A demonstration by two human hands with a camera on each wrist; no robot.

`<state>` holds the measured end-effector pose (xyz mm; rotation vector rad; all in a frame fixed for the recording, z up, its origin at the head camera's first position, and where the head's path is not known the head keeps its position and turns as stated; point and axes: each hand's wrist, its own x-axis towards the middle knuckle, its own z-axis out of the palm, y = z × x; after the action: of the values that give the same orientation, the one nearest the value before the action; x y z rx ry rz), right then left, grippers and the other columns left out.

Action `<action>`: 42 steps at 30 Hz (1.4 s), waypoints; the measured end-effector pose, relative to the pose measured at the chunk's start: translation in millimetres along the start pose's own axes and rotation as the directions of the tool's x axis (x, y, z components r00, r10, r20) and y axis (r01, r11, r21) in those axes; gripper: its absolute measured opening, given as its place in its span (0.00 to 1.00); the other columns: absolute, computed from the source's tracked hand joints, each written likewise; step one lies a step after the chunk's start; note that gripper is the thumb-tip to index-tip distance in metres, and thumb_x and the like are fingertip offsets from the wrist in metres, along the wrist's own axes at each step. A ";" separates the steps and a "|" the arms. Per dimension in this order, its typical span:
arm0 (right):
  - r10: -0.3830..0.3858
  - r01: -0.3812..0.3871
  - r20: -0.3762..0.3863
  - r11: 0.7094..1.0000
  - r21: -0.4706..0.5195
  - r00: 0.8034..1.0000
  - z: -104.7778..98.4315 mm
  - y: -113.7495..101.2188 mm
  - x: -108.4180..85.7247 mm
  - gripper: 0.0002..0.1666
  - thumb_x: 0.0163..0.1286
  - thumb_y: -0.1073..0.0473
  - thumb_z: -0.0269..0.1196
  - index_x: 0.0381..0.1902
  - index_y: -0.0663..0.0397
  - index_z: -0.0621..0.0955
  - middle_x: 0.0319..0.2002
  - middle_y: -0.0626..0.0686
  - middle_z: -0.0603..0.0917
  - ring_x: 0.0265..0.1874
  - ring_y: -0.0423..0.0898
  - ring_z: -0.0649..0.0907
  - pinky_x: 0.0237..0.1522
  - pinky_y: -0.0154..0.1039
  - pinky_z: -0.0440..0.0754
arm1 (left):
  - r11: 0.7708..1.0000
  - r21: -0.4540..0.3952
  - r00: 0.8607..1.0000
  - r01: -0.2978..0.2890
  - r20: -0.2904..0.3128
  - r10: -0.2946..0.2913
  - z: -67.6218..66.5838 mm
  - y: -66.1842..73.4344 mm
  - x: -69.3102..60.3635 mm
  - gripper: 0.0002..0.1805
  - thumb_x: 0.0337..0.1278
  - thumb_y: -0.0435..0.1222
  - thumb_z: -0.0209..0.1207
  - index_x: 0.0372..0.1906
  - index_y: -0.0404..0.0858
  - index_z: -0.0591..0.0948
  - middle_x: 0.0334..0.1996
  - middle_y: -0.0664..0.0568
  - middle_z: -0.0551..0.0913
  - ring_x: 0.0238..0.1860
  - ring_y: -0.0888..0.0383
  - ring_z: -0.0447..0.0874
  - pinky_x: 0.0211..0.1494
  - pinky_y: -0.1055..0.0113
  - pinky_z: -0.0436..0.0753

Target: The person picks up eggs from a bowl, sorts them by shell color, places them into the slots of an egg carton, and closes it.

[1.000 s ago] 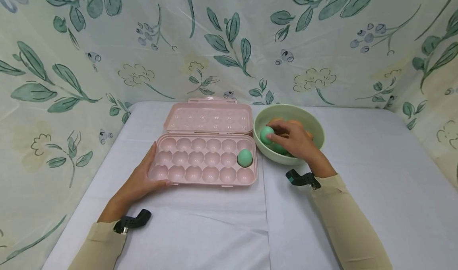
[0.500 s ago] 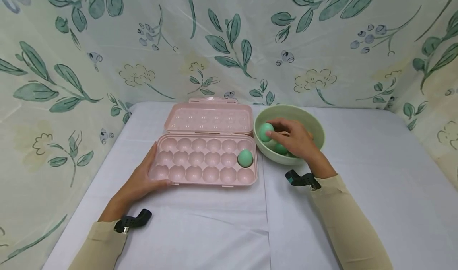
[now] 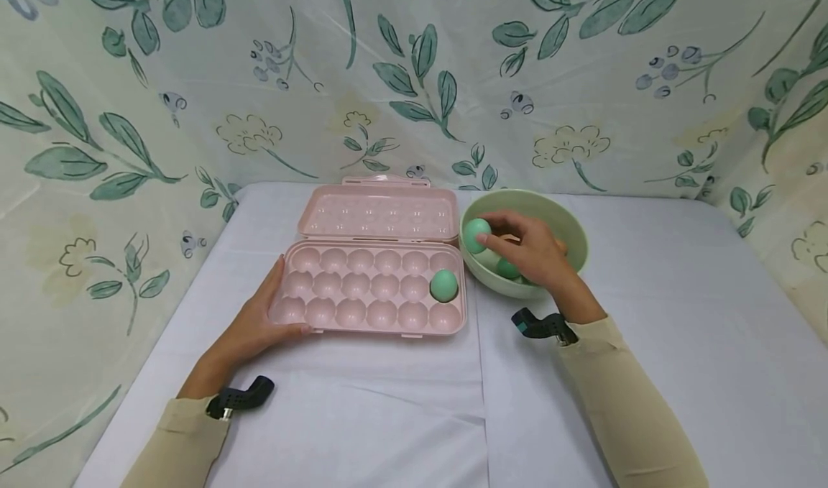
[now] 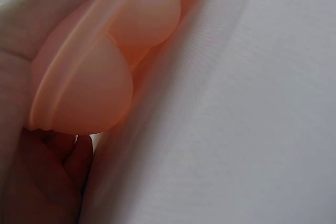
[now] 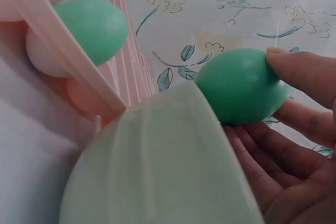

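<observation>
A pink egg carton [image 3: 349, 285] lies with its lid [image 3: 382, 211] folded back. One green egg [image 3: 443, 286] sits in its middle row at the right end. My left hand [image 3: 255, 323] grips the carton's left end, thumb along the front edge and fingers round the side; the left wrist view shows the rounded cup undersides [image 4: 94, 87] close up. My right hand [image 3: 530, 247] pinches another green egg [image 5: 241, 86] between thumb and fingers, over the left rim of the pale green bowl [image 3: 569, 218]. Inside that bowl, a green egg [image 3: 507, 268] shows below the hand, which partly hides orange-brown eggs.
The bowl stands right beside the carton's right end, its rim at the level of the lid hinge. A white cloth [image 3: 388, 409] covers the table, creased in front. Behind and at the sides hangs a leaf-patterned curtain [image 3: 414, 78].
My right hand has shifted the pinched green egg slightly left and up, toward the bowl's left rim. The left hand and the carton stay in place.
</observation>
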<state>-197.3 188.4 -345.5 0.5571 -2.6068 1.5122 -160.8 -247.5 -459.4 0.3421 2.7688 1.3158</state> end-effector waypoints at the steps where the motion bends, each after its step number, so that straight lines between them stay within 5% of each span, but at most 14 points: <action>1: -0.009 0.009 -0.003 1.000 0.001 1.000 0.7 -0.2 -0.1 0.19 0.66 0.65 0.64 0.54 0.66 0.78 0.48 0.60 0.83 0.46 0.53 0.81 0.51 0.44 0.80 | 1.000 0.001 1.000 -0.003 -0.003 0.003 -0.3 0.1 0.2 0.71 0.33 0.51 0.76 0.77 0.59 0.36 0.77 0.62 0.40 0.76 0.50 0.41 0.70 0.37 0.52; 9: -0.036 0.033 0.030 0.995 0.089 0.999 8.6 18.6 3.8 0.20 0.66 0.65 0.64 0.55 0.64 0.78 0.48 0.60 0.82 0.46 0.55 0.80 0.47 0.30 0.79 | 1.000 -0.020 1.000 -0.017 -0.007 0.017 -0.2 0.7 0.0 0.71 0.31 0.51 0.77 0.75 0.65 0.36 0.77 0.61 0.42 0.76 0.51 0.43 0.70 0.38 0.52; 16: -0.022 0.017 0.036 0.989 0.149 0.999 17.2 30.4 7.0 0.22 0.68 0.61 0.63 0.59 0.60 0.76 0.52 0.57 0.80 0.49 0.50 0.79 0.50 0.31 0.78 | 1.000 -0.019 1.000 -0.022 0.000 0.022 -0.9 1.2 -1.1 0.71 0.31 0.49 0.77 0.75 0.64 0.37 0.77 0.61 0.42 0.76 0.52 0.43 0.70 0.38 0.53; 27: -0.090 0.081 0.058 0.988 0.135 0.994 26.7 -7.3 2.6 0.22 0.68 0.69 0.60 0.59 0.71 0.74 0.51 0.64 0.80 0.50 0.58 0.79 0.49 0.33 0.80 | 1.000 -0.022 1.000 -0.014 -0.004 0.014 -2.7 0.7 -4.0 0.71 0.31 0.48 0.77 0.76 0.62 0.37 0.77 0.60 0.42 0.76 0.50 0.44 0.70 0.38 0.53; 34: -0.059 0.052 0.047 0.989 0.138 0.997 37.4 17.9 8.6 0.24 0.68 0.61 0.63 0.61 0.59 0.75 0.54 0.55 0.79 0.52 0.49 0.79 0.51 0.33 0.79 | 1.000 -0.022 1.000 -0.006 0.003 0.006 0.3 -2.4 -2.2 0.72 0.31 0.48 0.78 0.76 0.62 0.36 0.77 0.60 0.42 0.76 0.51 0.43 0.71 0.39 0.53; 42: -0.106 0.104 0.023 0.989 0.106 0.994 47.1 15.7 15.1 0.24 0.67 0.59 0.65 0.59 0.58 0.76 0.54 0.55 0.79 0.49 0.52 0.81 0.52 0.40 0.80 | 1.000 -0.023 1.000 -0.020 -0.011 0.020 -1.2 -1.4 1.4 0.72 0.30 0.48 0.78 0.76 0.61 0.37 0.77 0.60 0.42 0.76 0.52 0.43 0.71 0.40 0.52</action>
<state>-211.5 151.2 -378.8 0.7183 -2.4861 1.6256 -162.6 -248.9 -459.7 0.3637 2.7637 1.3577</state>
